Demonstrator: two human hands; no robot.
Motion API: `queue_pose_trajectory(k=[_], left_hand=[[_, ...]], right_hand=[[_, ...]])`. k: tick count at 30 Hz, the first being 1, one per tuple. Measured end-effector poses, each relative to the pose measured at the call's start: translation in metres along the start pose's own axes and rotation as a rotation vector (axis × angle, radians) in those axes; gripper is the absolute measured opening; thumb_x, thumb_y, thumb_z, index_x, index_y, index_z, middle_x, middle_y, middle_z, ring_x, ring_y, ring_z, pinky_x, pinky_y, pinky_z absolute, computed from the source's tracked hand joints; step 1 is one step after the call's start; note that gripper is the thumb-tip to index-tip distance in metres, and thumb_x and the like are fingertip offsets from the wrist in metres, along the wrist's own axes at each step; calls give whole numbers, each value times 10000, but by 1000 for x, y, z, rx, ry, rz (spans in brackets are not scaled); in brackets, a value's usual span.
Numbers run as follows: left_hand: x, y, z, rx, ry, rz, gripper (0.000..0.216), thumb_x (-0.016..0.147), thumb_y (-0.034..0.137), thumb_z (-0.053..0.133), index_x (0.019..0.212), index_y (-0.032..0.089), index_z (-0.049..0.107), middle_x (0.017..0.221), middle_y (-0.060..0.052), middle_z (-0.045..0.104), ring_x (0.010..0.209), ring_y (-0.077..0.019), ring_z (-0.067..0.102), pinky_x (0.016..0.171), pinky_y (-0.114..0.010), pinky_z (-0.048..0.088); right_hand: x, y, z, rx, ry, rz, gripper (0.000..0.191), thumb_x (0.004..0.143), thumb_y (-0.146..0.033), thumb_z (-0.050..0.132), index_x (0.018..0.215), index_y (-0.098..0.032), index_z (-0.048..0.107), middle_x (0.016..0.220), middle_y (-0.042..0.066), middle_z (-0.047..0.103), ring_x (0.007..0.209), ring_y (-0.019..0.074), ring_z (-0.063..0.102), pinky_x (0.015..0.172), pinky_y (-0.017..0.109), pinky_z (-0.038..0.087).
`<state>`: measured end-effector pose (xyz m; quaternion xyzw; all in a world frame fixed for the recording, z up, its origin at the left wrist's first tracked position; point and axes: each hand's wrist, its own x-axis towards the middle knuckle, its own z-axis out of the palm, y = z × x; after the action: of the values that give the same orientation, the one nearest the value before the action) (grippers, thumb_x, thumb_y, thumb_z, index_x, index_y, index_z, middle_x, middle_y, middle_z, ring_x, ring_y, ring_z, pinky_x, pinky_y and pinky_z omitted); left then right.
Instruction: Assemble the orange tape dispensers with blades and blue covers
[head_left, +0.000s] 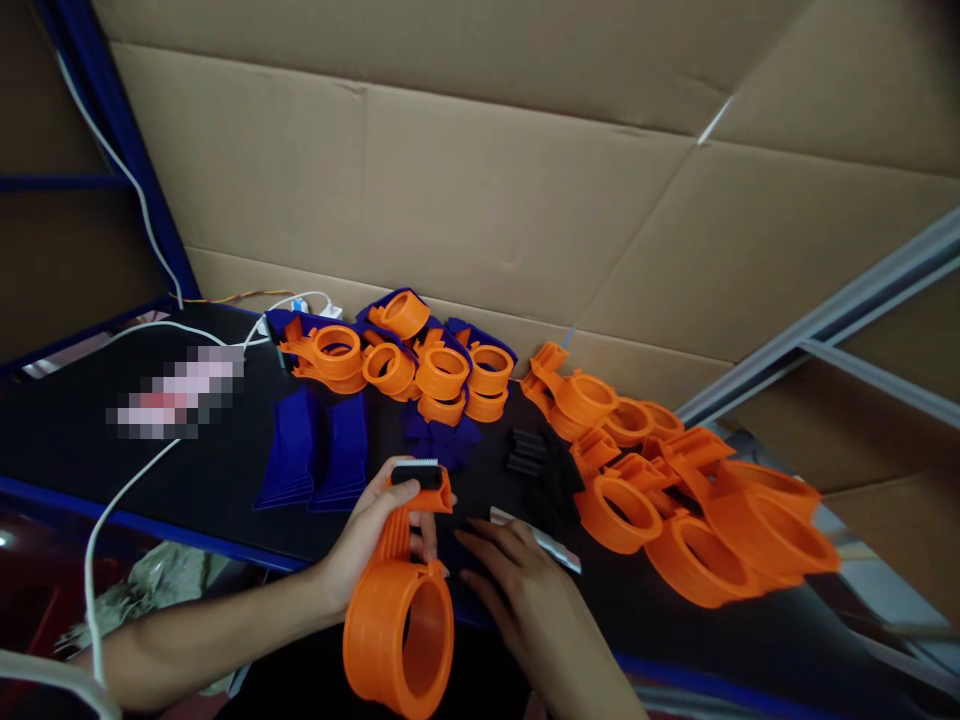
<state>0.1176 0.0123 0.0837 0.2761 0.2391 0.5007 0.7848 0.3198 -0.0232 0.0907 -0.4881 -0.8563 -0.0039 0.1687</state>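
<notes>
My left hand (375, 535) grips an orange plastic tape dispenser (401, 615) by its neck, the ring end towards me and a black toothed cutter piece (417, 472) at its far end. Palm down, my right hand (517, 590) rests on the black table beside it, fingers stretched out, holding nothing. A small white strip (536, 537) lies just past its fingertips. Several black cutter pieces (529, 452) lie a little farther back.
A heap of orange dispensers (675, 500) lies to the right, and more orange ones on blue parts (409, 365) at the back. Stacked blue pieces (315, 450) stand left of my hands. White cables (127, 480) cross the black table (67, 440). Cardboard (487, 170) walls the back.
</notes>
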Motion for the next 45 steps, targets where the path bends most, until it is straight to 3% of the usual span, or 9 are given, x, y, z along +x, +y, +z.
queue_pose_trajectory(k=[5, 10, 16, 20, 24, 29, 34, 39, 45], left_hand=[[1, -2, -3, 5, 2, -2, 184, 908, 294, 580, 1064, 206, 542, 890, -44, 728, 476, -96, 599, 552, -332, 620], [-1, -2, -3, 15, 17, -28, 247, 899, 299, 597, 1119, 224, 512, 941, -57, 740, 501, -114, 636, 558, -334, 618], [0, -4, -6, 2, -13, -41, 253, 918, 303, 580, 1143, 251, 478, 855, -20, 730, 526, -130, 662, 579, -329, 617], [5, -7, -13, 24, -72, -47, 237, 920, 326, 568, 1119, 250, 463, 712, 2, 703, 505, -155, 663, 548, -324, 603], [5, -8, -16, 24, -75, -59, 220, 930, 343, 548, 1109, 253, 457, 584, 39, 640, 476, -158, 647, 564, -329, 600], [3, -7, -13, 27, -32, -82, 242, 932, 352, 548, 1124, 268, 428, 587, 45, 634, 471, -162, 643, 551, -341, 602], [1, -5, -10, -10, -11, -124, 302, 914, 356, 590, 1151, 274, 420, 643, 55, 634, 468, -142, 632, 575, -362, 613], [-1, -4, -6, 31, 7, -117, 283, 935, 353, 546, 1176, 275, 418, 614, 38, 649, 464, -149, 626, 558, -345, 600], [0, -6, -6, 80, -1, -85, 234, 941, 348, 512, 1139, 261, 420, 609, 11, 676, 476, -174, 655, 538, -322, 585]], right_hand=[[1, -1, -2, 86, 102, 121, 360, 919, -239, 616, 1279, -259, 627, 1187, 87, 701, 1025, 269, 705, 814, 434, 617], [9, 1, -9, 318, 270, 232, 449, 906, -271, 637, 1350, -269, 572, 1215, 89, 652, 946, 205, 698, 689, 296, 610], [23, -2, -23, 741, 335, 305, 375, 881, -270, 686, 1255, -258, 658, 1186, 92, 633, 635, 94, 592, 564, 226, 579], [38, -7, -29, 1003, 285, 313, 400, 878, -320, 695, 1268, -244, 653, 1139, 86, 639, 616, 84, 548, 504, 209, 565], [50, -11, -27, 1006, 145, 291, 395, 870, -326, 707, 1257, -252, 687, 1122, 73, 673, 639, 90, 532, 475, 182, 534], [48, -9, -22, 902, 156, 230, 401, 887, -294, 697, 1287, -284, 676, 1228, 71, 645, 649, 86, 550, 540, 207, 544], [43, -6, -22, 775, 150, 158, 411, 886, -265, 703, 1294, -311, 673, 1188, 55, 663, 729, 111, 608, 673, 242, 556], [39, -3, -25, 843, 110, 182, 387, 898, -284, 688, 1285, -289, 680, 1172, 67, 666, 670, 104, 582, 577, 229, 527], [36, -1, -21, 859, 254, 276, 247, 890, -279, 705, 1134, -251, 732, 1172, 67, 667, 614, 84, 580, 532, 224, 526]])
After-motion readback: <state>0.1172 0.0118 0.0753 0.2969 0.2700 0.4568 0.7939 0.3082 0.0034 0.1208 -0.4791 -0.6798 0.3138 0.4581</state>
